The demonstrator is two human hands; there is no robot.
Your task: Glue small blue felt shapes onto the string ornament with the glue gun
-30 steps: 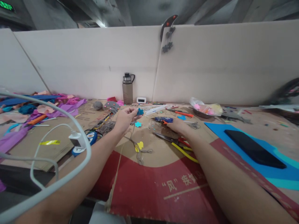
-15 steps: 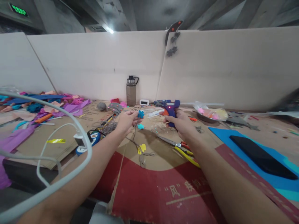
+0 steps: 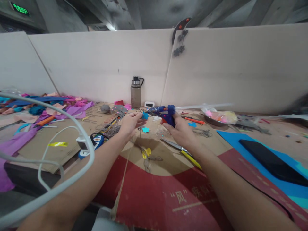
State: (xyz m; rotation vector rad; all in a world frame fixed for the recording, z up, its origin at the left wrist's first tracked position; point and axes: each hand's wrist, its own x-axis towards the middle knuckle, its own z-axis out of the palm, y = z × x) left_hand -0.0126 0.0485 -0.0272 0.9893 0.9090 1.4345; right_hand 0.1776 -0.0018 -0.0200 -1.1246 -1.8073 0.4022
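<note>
My left hand [image 3: 129, 123] pinches a small blue flower-shaped cutout [image 3: 144, 115], held up above the cardboard sheet [image 3: 154, 192]. My right hand [image 3: 181, 130] grips a blue glue gun [image 3: 164, 113] by its handle. The gun's nozzle points left, almost touching the blue cutout. A clear glue stick [image 3: 204, 106] juts out from the gun's back to the right. A thin grey cord [image 3: 138, 146] hangs from my left hand down to a yellow cutout [image 3: 145, 152] on the cardboard. A second blue cutout [image 3: 145, 130] lies below the hands.
Scissors with yellow and red handles [image 3: 185, 152] lie under my right wrist. A water bottle [image 3: 135, 92] and small clock [image 3: 149, 104] stand by the white partition. A black phone [image 3: 271, 160] rests on blue foam at right. Paper scraps [image 3: 48, 112], a white charger [image 3: 81, 142] and cable lie at left.
My right hand picked the glue gun up from the cardboard and swung its nozzle left to the blue cutout. My left hand has stayed nearly still.
</note>
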